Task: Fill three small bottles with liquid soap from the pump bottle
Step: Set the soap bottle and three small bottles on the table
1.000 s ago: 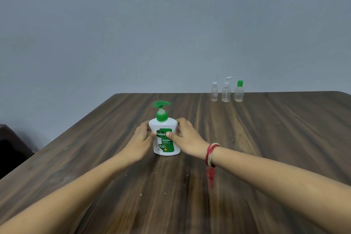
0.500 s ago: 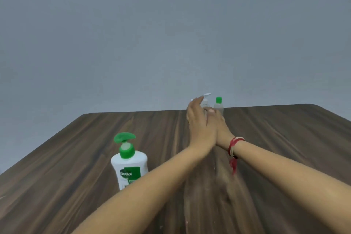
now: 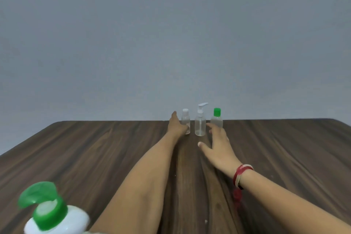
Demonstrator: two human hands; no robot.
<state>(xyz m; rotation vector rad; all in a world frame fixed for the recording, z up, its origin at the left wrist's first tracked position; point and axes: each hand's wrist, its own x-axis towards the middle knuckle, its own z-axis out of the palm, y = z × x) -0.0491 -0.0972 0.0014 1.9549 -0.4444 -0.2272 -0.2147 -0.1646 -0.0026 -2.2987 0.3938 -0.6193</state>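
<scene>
While both your arms stretch forward across the dark wooden desk (image 3: pixel 95 148), your hands lie at a row of three small clear bottles. The bottles stand upright near the desk's far edge, in front of a plain grey wall (image 3: pixel 171 34).

From left to right they are a white-capped bottle (image 3: pixel 185 119), a taller pump-topped bottle (image 3: pixel 200 122) and a green-capped bottle (image 3: pixel 217 118). They stand close together but apart.

Your left hand (image 3: pixel 177 125) is against the left side of the white-capped bottle. Its fingers (image 3: pixel 174 116) point straight up and its thumb crosses the bottle's lower front. Whether that hand truly grips the bottle cannot be told.

Your right hand (image 3: pixel 218 144) is spread and relaxed and holds nothing. Its fingertips are in front of the foot of the green-capped bottle, and its thumb points toward the pump-topped bottle without touching it. A red bangle (image 3: pixel 242 175) circles the right wrist.

The soap pump bottle (image 3: pixel 55 216) is white with a green pump head. It sits blurred at the lower left corner, near you and well apart from the small bottles, partly cut off by the frame.
</scene>
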